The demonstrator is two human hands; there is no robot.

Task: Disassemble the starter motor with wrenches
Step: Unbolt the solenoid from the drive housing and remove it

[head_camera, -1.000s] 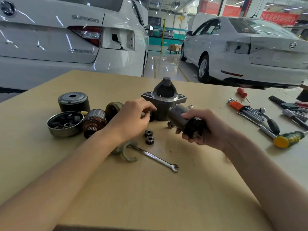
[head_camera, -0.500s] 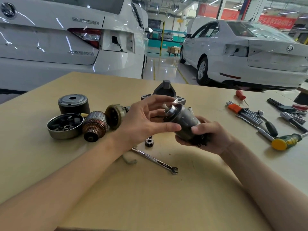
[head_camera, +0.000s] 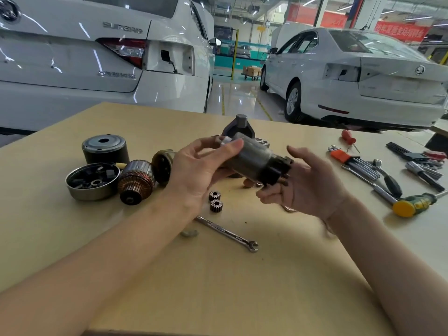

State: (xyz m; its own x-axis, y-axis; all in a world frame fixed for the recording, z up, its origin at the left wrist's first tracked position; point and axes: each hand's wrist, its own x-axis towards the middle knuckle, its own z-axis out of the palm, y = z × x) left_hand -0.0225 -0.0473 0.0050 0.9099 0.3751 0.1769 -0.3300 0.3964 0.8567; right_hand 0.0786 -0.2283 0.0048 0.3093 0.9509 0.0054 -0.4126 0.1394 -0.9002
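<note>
Grey solenoid (head_camera: pixel 252 163) is held above the counter (head_camera: pixel 242 287), near the housing (head_camera: pixel 238 127); my left hand (head_camera: pixel 201 170) grips its barrel end, right hand (head_camera: pixel 308 183) spread beside the black terminal cap (not gripping). I should support that cap before setting it down clear of the loose gears (head_camera: pixel 215 201).

Two white cars (head_camera: pixel 363 76) stand on a glossy workshop floor (head_camera: pixel 240 98) beyond the tan counter (head_camera: pixel 218 287); red banners (head_camera: pixel 397 31) hang under ceiling strip lights.
</note>
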